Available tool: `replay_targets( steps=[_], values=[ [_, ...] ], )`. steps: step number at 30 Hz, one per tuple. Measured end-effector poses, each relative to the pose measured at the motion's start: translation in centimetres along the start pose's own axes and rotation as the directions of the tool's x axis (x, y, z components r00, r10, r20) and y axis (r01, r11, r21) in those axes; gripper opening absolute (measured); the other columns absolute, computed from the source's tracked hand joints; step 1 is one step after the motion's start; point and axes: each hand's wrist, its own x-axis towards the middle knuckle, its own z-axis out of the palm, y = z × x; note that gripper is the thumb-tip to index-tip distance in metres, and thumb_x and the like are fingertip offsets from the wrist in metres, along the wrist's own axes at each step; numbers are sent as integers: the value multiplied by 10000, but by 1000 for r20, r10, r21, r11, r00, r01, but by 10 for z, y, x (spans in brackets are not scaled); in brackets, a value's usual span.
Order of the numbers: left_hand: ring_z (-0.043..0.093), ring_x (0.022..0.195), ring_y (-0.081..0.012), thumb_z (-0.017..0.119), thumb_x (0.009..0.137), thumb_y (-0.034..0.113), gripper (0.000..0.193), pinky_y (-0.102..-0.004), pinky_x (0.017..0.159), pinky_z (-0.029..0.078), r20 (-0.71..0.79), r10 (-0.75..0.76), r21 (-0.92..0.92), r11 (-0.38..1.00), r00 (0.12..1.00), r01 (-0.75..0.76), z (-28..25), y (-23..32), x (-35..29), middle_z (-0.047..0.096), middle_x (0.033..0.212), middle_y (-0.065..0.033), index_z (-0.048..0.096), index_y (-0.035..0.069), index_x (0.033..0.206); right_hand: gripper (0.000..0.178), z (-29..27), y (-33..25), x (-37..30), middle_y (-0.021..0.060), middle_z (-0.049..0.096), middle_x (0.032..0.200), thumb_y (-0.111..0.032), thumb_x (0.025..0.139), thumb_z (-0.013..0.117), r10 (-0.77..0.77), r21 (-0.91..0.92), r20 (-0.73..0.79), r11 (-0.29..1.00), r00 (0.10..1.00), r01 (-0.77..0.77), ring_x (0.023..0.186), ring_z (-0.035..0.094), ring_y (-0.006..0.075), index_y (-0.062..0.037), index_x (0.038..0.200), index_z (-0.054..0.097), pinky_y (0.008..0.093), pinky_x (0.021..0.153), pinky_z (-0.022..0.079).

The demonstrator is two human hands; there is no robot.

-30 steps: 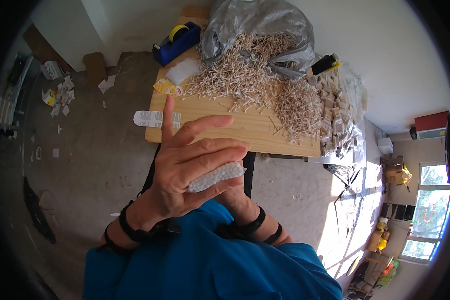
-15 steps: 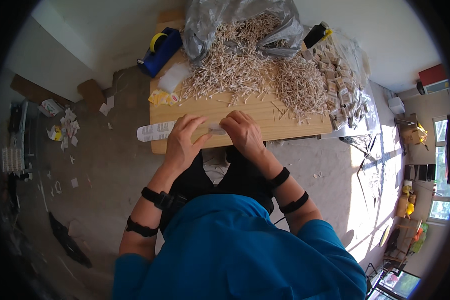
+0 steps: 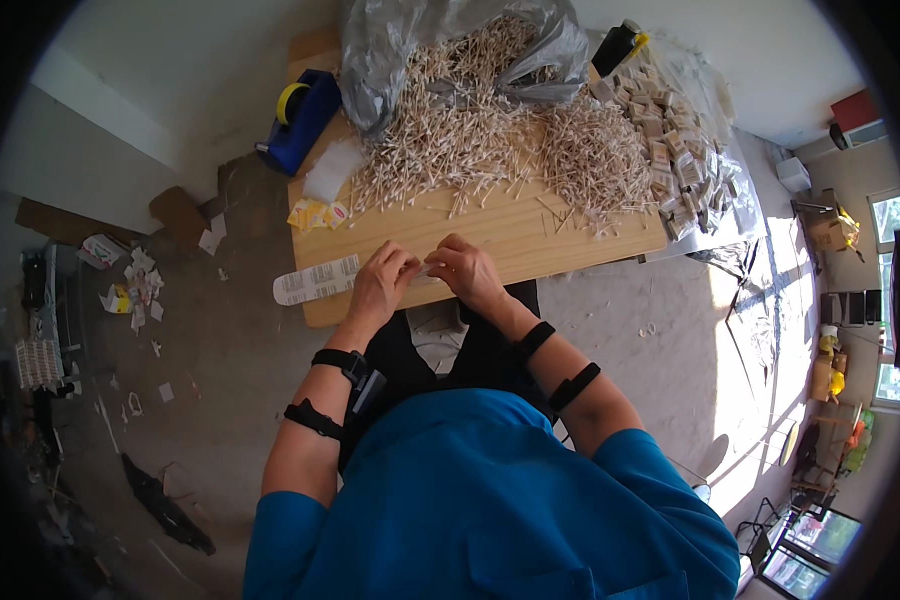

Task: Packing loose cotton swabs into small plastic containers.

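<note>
Close together above the table's near edge, my left hand [image 3: 376, 284] and my right hand [image 3: 468, 272] both have their fingertips pinched on a small clear plastic bag [image 3: 426, 272]. Fingers cover most of the bag, so its contents cannot be made out. Beside my left hand lies a white printed strip of labels [image 3: 316, 281] with a rounded end. Beyond both hands spreads a large heap of cotton swabs [image 3: 440, 150], with a second mound of cotton swabs [image 3: 600, 165] to its right.
A blue tape dispenser [image 3: 308, 120] stands at the table's far left, near flat clear bags [image 3: 334, 170] and yellow cards [image 3: 316, 214]. Filled small packets [image 3: 675, 150] pile up at the right. A grey plastic sack [image 3: 375, 70] lies behind. Paper scraps [image 3: 142, 285] litter the floor.
My hands have drawn closer together, and the left hand's fingers have closed in on the bag. The whole view has shifted and turned slightly.
</note>
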Motion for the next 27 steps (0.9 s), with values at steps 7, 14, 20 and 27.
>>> replay_targets(
  steps=[7,14,20,27],
  values=[
    [641,773,-274,730,789,44,143,-367,657,517,21,65,-48,997,998,-64,-6,5,-4,603,863,-85,689,34,926,54,1,-3,-8,66,608,870,-151,795,707,-1,-38,-23,999,1000,0,764,648,288,-107,827,706,394,637,527],
    [646,797,-276,706,801,54,101,-358,676,524,32,26,-67,997,999,-24,0,12,-13,604,905,-74,673,43,897,12,-4,-7,-14,65,564,813,-113,789,673,-112,-109,46,987,993,116,730,637,281,-104,797,675,389,621,530],
    [631,816,-291,701,803,44,80,-378,702,514,-12,-24,-140,990,1000,22,0,6,-20,584,901,-94,667,41,875,75,-2,-13,-14,64,598,855,-100,794,670,-196,-100,21,975,980,198,751,651,271,-120,860,699,382,626,537],
    [616,842,-323,659,830,103,80,-391,730,512,-78,132,-175,974,988,-144,14,-7,-24,560,930,-130,636,32,861,92,-3,-14,-9,104,595,753,-68,761,772,-125,-98,-14,987,992,123,670,614,266,-46,824,709,364,577,488]
  ],
)
